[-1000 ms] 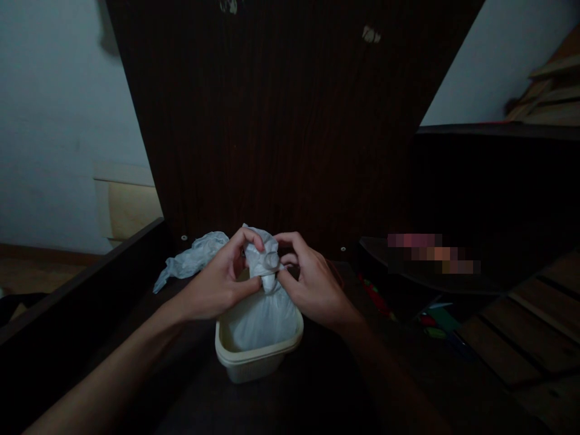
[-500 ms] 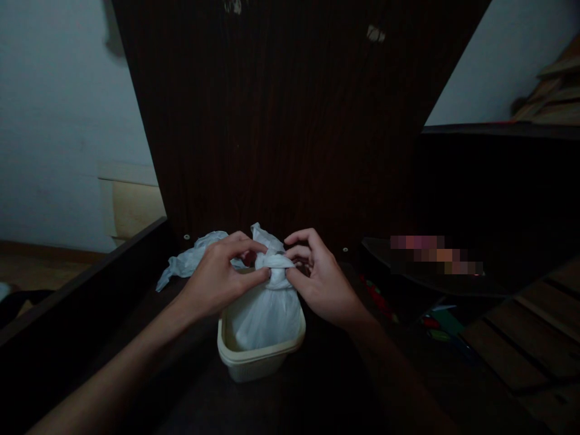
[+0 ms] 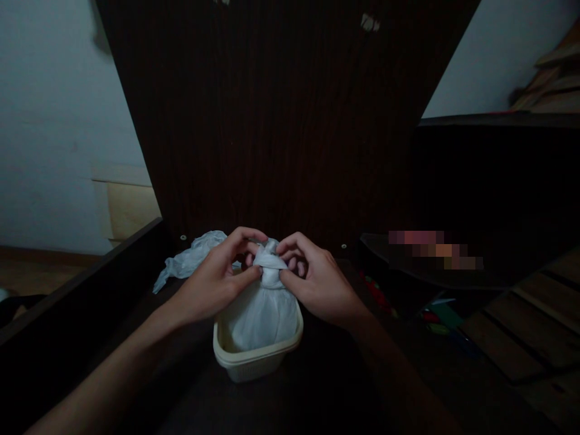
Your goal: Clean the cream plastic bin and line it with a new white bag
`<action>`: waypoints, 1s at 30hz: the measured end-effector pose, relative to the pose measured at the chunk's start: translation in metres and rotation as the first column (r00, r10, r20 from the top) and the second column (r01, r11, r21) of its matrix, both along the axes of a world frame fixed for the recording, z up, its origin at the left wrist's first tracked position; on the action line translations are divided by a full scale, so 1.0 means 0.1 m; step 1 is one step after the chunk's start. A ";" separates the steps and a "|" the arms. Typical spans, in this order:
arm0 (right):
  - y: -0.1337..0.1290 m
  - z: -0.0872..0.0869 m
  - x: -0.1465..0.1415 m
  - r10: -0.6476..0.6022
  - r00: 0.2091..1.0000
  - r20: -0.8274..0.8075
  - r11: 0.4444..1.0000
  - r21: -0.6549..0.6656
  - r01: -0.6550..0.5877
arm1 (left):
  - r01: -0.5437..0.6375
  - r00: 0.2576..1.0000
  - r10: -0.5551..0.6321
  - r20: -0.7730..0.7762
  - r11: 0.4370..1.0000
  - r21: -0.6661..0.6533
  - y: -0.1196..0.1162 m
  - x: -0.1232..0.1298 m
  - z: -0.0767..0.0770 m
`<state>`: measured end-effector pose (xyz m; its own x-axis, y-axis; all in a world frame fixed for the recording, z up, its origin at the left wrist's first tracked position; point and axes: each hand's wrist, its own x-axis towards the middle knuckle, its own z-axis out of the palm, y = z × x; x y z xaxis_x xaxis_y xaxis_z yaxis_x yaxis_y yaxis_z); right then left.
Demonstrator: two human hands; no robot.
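A white plastic bag, its neck twisted into a knot, sits inside a cream rectangular tub. My left hand pinches the left side of the knot, thumb low and fingers curled over the top. From the other side my right hand grips the knot, its thumb against the lower wrap and its index finger at the top. What the bag contains is hidden. Behind my left hand lies a second crumpled white plastic bag on the dark surface.
A tall dark wooden panel rises behind the tub. At the left runs a raised dark board. To the right are a dark holder with blurred-out contents, small red and green items, and wooden slats.
The bag's loose top that stuck up above the knot now sits lower, between my fingertips. My fingers have shifted around the knot. The whole view has moved slightly.
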<state>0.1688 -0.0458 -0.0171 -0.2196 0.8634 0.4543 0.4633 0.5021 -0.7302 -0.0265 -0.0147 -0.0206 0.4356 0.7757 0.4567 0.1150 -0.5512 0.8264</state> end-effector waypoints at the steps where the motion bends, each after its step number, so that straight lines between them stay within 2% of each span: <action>1: 0.01 0.01 0.00 -0.019 0.999 0.029 0.999 0.037 0.018 | 0.029 0.999 -0.028 0.032 0.999 -0.036 0.01 0.00 -0.01; 5: 0.05 0.00 0.02 -0.034 0.995 0.094 0.986 0.168 0.018 | 0.153 0.985 -0.135 0.111 0.973 -0.173 0.05 -0.02 -0.04; 8: 0.07 -0.01 0.01 -0.038 0.991 0.130 0.977 0.212 0.009 | 0.259 0.963 -0.230 0.142 0.933 -0.248 0.06 -0.04 -0.05; 16: 0.04 0.01 -0.03 -0.024 0.995 0.100 0.999 0.039 0.020 | 0.456 0.890 -0.395 0.228 0.788 -0.414 0.01 -0.10 -0.03; 22: 0.01 0.01 -0.06 0.027 0.999 0.047 0.999 0.031 -0.029 | 0.509 0.861 -0.451 0.236 0.747 -0.427 -0.02 -0.09 -0.02; 25: 0.02 -0.03 -0.07 0.088 0.994 -0.070 0.996 0.004 -0.088 | 0.478 0.878 -0.447 0.174 0.785 -0.394 -0.02 -0.09 -0.03; 28: 0.04 -0.05 -0.07 0.119 0.967 -0.225 0.992 -0.004 -0.123 | 0.375 0.927 -0.360 0.105 0.883 -0.281 0.00 -0.08 -0.02; 30: 0.04 -0.04 -0.06 0.097 0.959 -0.265 0.995 -0.006 -0.102 | 0.276 0.961 -0.266 0.076 0.944 -0.180 0.02 -0.08 -0.02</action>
